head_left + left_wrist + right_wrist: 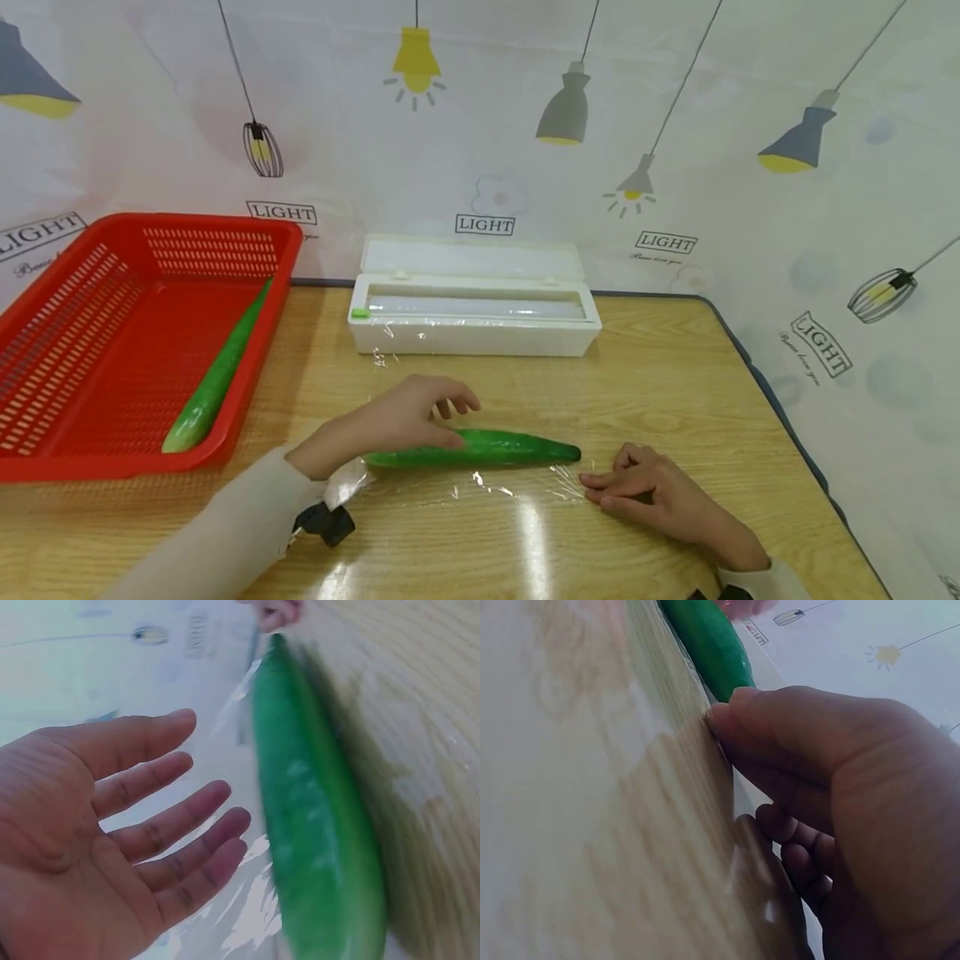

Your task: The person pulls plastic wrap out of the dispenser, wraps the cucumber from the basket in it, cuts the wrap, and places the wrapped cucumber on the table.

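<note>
A green cucumber [517, 448] lies lengthwise on clear plastic wrap [480, 492] over the table, its dark tip to the right. Over its left part, my left hand [405, 412] hovers with fingers spread and slightly bent. The left wrist view shows that palm [67, 840] holding nothing beside the cucumber [315, 825]. Just beyond the dark tip, my right hand [660, 492] pinches the wrap between thumb and forefinger, and creases run from the pinch toward the cucumber. From the right wrist, the thumb and forefinger [780, 731] meet close to the cucumber's end [716, 649].
A white plastic wrap dispenser [472, 340] stands behind the cucumber with its lid up and a roll inside. At the left sits a red plastic basket [112, 358] with another cucumber [221, 375] along its right wall. A lamp-patterned backdrop [487, 167] borders the wooden table.
</note>
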The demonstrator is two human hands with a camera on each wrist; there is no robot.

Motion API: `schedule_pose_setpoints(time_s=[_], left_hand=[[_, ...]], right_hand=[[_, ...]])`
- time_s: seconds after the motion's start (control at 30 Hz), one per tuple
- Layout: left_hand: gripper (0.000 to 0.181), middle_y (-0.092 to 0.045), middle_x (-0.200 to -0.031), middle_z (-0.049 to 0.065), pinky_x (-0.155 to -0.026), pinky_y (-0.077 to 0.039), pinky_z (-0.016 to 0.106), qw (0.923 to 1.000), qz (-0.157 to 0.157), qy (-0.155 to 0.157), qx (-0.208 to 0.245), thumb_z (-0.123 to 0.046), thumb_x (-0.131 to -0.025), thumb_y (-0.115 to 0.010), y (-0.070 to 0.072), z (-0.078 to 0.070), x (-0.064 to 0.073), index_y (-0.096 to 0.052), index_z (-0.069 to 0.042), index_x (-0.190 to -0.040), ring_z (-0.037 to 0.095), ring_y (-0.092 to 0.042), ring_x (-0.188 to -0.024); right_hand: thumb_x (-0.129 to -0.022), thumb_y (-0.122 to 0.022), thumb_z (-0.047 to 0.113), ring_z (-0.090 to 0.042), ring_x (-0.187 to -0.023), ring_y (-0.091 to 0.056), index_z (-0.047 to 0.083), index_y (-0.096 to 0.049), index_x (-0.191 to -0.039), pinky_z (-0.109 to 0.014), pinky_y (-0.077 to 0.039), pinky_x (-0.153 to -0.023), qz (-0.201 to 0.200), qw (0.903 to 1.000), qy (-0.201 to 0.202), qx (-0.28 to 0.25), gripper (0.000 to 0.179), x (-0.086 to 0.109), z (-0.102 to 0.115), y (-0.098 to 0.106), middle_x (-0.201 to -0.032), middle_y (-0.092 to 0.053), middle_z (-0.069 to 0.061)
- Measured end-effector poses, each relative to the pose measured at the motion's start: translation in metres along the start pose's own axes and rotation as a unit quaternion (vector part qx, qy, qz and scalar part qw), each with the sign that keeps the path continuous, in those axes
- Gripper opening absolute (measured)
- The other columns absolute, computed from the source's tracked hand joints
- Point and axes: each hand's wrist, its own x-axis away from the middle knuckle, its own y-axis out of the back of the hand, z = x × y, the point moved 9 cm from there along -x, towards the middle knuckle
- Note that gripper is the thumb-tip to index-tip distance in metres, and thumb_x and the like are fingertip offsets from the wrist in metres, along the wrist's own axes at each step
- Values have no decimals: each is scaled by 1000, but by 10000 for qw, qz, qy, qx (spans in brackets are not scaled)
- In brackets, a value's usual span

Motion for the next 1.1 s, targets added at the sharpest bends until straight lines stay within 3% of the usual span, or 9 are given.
schedule_pose_setpoints(time_s=[0.13, 0.23, 0.4, 0.53, 0.73, 0.87, 1.1], left_hand=[[33, -65, -99, 3, -74, -50, 34, 9982, -601, 73, -7, -10, -82, -76, 17, 3, 34, -65, -9, -113, 21, -59, -87], [22, -61, -83, -4, -65, -48, 28, 9954, -932, 241, 25, -7, -81, -76, 22, 8, 63, -67, -11, -101, 12, -55, -75], [16, -51, -67, -10, -55, -43, 22, 9970, -653, 328, 241, -7, -80, -76, 8, 16, 94, -66, -14, -91, 5, -47, -62], [17, -50, -65, -10, -52, -41, 21, 9973, -408, 391, 471, -12, -80, -77, -1, 34, 105, -68, -18, -94, 2, -45, -59], [18, -49, -63, -10, -50, -40, 20, 9936, -501, 336, 956, -18, -79, -78, -6, 62, 116, -72, -19, -96, 0, -44, -57], [19, -46, -62, -13, -49, -38, 19, 9948, -583, 259, 796, -15, -79, -78, -8, 68, 120, -71, -21, -96, -1, -41, -56], [18, -47, -61, -11, -50, -38, 19, 9942, -618, 555, 681, -17, -79, -78, -9, 73, 118, -71, -21, -94, 0, -42, -55]], right_hand=[[-75, -76, -2, -7, -77, -44, 9, -73, -110, -16, -34, -67, 50, 10000, 61, 16, 36, 9, -16, -6, -110, -68, -9], [-76, -78, 3, -5, -78, -44, 11, -73, -110, -15, -34, -67, 62, 9999, 117, 51, 36, 11, -23, -9, -112, -68, -6], [-76, -79, 7, -4, -79, -43, 12, -73, -111, -14, -35, -66, 52, 9999, 66, 107, 35, 13, -28, -10, -112, -69, -2], [-75, -79, 5, -5, -79, -45, 11, -73, -109, -15, -36, -67, -11, 9999, -89, 80, 34, 14, -26, -10, -111, -69, -4], [-66, -81, -7, -8, -74, -47, 7, -75, -102, -16, -36, -62, -432, 9990, 142, -7, 39, 3, -2, -2, -102, -71, -11], [-62, -81, -11, -9, -73, -51, 6, -76, -97, -16, -38, -62, -629, 9977, 256, 31, 39, -5, 11, 4, -98, -72, -10], [-62, -80, -14, -11, -71, -55, 6, -76, -91, -17, -40, -63, -784, 9965, 284, -15, 36, -5, 12, 3, -95, -72, -11]])
